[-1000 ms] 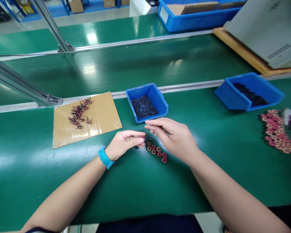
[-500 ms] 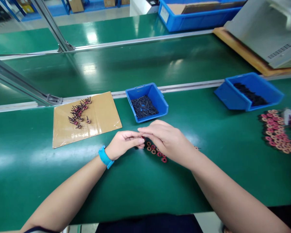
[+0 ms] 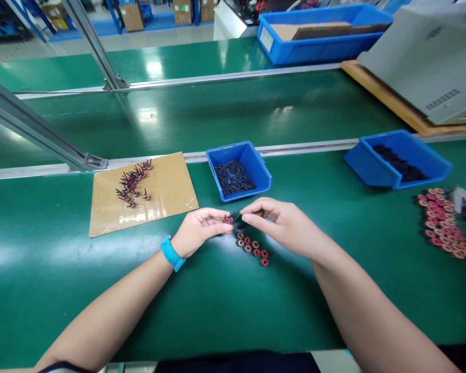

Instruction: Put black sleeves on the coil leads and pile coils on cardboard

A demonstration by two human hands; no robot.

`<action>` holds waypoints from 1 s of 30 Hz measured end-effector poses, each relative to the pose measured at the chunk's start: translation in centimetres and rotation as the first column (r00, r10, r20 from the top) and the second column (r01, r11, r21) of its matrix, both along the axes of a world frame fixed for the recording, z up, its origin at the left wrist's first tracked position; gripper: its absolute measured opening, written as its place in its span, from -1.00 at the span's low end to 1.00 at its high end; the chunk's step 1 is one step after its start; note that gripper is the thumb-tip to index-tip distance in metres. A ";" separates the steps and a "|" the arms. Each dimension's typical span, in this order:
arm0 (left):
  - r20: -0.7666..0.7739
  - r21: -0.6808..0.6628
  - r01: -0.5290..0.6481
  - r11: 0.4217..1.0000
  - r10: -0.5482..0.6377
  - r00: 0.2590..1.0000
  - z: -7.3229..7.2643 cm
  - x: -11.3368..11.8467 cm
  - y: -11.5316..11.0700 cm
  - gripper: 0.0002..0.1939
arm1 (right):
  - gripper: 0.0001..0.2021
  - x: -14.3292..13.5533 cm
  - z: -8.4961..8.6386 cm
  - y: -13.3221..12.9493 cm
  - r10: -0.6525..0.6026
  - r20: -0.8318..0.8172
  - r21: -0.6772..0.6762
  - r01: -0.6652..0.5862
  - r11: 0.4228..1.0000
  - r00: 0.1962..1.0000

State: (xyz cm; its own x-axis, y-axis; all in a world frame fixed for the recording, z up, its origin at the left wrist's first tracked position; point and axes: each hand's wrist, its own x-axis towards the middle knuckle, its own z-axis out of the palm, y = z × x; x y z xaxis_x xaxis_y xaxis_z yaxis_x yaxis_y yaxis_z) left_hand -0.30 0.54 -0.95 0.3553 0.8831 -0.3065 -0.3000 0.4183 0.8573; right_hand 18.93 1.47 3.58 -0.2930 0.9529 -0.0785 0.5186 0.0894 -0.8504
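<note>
A small red wound ring (image 3: 227, 219) with dark leads is pinched between the thumb and fingers of my left hand (image 3: 202, 228). My right hand (image 3: 275, 223) is closed at the fingertips beside the ring's thin leads; what it pinches is too small to make out. Several red and copper rings (image 3: 252, 248) lie on the green table just below my hands. Behind them stands a blue bin (image 3: 238, 171) of short black tubes. To the left, a cardboard sheet (image 3: 171, 186) bears a cluster of rings with black-sleeved leads (image 3: 131, 181).
At the right stand a second blue bin (image 3: 399, 160) with black pieces and a large group of pink and copper rings (image 3: 442, 223). A metal rail (image 3: 310, 148) runs behind the bins. A grey machine (image 3: 423, 62) and a large blue crate (image 3: 322, 46) are farther back.
My right hand has drawn back to the right from my left fingertips, so the held ring and its leads now show. The camera view has shifted slightly.
</note>
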 end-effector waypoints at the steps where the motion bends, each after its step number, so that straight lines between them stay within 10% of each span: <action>1: 0.002 0.005 0.000 1.000 0.000 1.000 0.0 0.0 0.0 -0.69 | -0.80 -0.2 -0.1 -0.1 0.014 -0.003 -0.014 -0.014 1.000 1.000; 15: -0.009 0.052 -0.035 0.998 0.036 0.999 0.1 0.1 -0.1 -0.72 | -0.87 -1.7 -0.5 -0.7 0.059 -0.019 0.134 -0.056 0.989 0.998; 23: -0.226 0.165 -0.105 0.981 0.142 0.964 1.3 -1.8 0.1 -0.70 | -0.84 -0.8 0.4 5.5 -0.078 0.413 0.467 -0.137 0.873 0.908; 26: -0.536 0.348 -0.150 0.926 0.327 0.779 1.5 -4.6 -0.4 -0.77 | -0.75 -2.5 0.0 8.3 0.135 0.714 0.220 -0.404 0.888 0.687; 30: -0.796 0.531 -0.109 0.840 0.539 0.277 0.7 -9.5 -1.7 -0.77 | -0.69 -4.5 -0.3 9.9 0.208 0.785 0.087 -0.437 0.895 0.583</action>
